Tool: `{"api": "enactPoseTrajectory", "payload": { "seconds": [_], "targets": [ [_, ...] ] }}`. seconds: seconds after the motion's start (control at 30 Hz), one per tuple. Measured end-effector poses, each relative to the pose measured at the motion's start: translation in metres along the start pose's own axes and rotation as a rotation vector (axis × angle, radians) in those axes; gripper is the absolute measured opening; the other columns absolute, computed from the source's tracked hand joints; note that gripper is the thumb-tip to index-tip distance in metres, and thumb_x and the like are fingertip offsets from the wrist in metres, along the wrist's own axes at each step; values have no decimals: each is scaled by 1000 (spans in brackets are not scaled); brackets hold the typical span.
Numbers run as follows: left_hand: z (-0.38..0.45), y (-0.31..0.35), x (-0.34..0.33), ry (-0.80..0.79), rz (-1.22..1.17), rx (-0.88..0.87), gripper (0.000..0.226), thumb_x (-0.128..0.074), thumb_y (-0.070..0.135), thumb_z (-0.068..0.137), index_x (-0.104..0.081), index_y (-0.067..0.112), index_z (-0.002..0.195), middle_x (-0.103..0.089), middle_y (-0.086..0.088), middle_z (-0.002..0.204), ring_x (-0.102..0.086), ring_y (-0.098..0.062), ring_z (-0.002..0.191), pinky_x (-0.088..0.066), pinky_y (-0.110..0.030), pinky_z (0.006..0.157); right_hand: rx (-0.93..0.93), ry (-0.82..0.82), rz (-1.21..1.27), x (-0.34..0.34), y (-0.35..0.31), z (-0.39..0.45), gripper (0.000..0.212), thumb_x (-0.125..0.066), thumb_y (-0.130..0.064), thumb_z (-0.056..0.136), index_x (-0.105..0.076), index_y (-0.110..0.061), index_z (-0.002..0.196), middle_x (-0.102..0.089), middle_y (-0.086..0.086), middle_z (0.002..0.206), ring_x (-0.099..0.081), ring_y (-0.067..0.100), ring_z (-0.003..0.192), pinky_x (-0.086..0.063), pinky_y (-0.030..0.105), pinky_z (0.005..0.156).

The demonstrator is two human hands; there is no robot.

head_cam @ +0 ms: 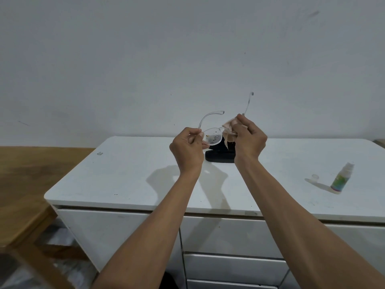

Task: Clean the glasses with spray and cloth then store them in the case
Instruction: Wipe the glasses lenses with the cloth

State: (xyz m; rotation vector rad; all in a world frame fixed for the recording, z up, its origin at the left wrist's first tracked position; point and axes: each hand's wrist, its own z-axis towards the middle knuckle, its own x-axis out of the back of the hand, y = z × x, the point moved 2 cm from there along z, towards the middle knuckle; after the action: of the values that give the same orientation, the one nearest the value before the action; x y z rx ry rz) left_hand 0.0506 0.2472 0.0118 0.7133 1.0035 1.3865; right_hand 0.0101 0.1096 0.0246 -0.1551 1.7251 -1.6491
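Two bare forearms are reaching up from the lower edge of the view over the white drawer fronts (229, 232) and across the white bench (129, 176). To the left of the bench a wooden table (27, 184) is standing lower.

On the right part of the bench a small spray bottle (341, 178) is standing upright without its cap, and the clear cap (315, 177) is sitting just beside it to the left.

Above the middle of the bench the left hand (187, 149) is pinching the clear-framed glasses (212, 136) at the outer corner of one lens, fingers curled in and pressed together on the frame. That lens is showing small droplets. One temple arm is curving up and to the right above the left hand; the other is sticking up past the right hand.

The right hand (249, 138) is pinching a pinkish cloth (229, 128) around the other lens, thumb and fingers closed on it, so that lens is hidden.

Just behind and below the hands a black case (220, 155) is lying on the bench, partly covered by them; whether it is open cannot be told. Beyond it a plain white wall (187, 49) is rising.
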Motion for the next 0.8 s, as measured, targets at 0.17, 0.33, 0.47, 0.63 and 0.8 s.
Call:
{"api": "enactPoseTrajectory", "payload": {
  "seconds": [0.17, 0.33, 0.47, 0.63, 0.8],
  "targets": [
    [7, -5, 7, 62, 16, 75, 7, -69, -4, 87, -70, 1, 82, -68, 3, 52, -71, -23, 51, -63, -40, 66, 116, -197, -229, 1, -4, 1, 24, -76, -20, 73, -81, -39, 86, -80, -1, 90, -73, 19, 85, -60, 47, 93],
    [10, -6, 17, 54, 55, 111, 7, -71, -5, 86, -70, 0, 82, -69, 2, 54, -71, -23, 49, -64, -46, 63, 177, -343, -403, 13, -4, 7, 15, -82, -15, 79, -83, -30, 81, -79, -3, 73, -75, 15, 83, -60, 44, 93],
    [15, -3, 21, 7, 105, 69, 5, -70, -6, 85, -70, -2, 82, -70, -7, 59, -69, -25, 47, -64, -45, 62, 222, -415, -481, 21, -10, 5, 8, -74, -16, 80, -82, -15, 80, -73, 16, 59, -69, 26, 58, -61, 39, 82],
    [17, 6, 21, -44, 97, 20, 5, -69, -8, 87, -69, -4, 83, -67, -5, 58, -65, -17, 42, -63, -35, 57, 294, -156, -417, 24, -10, -1, 11, -76, -14, 82, -84, -16, 89, -79, 5, 75, -73, 10, 71, -52, 12, 72],
    [13, 16, 14, -50, 112, -53, 7, -68, -6, 88, -68, -3, 82, -67, -11, 56, -67, -17, 45, -62, -32, 58, 222, 16, -205, 7, -4, -7, 12, -77, -13, 84, -83, -21, 91, -76, -14, 79, -70, -3, 79, -51, 8, 75]
  ]
}}
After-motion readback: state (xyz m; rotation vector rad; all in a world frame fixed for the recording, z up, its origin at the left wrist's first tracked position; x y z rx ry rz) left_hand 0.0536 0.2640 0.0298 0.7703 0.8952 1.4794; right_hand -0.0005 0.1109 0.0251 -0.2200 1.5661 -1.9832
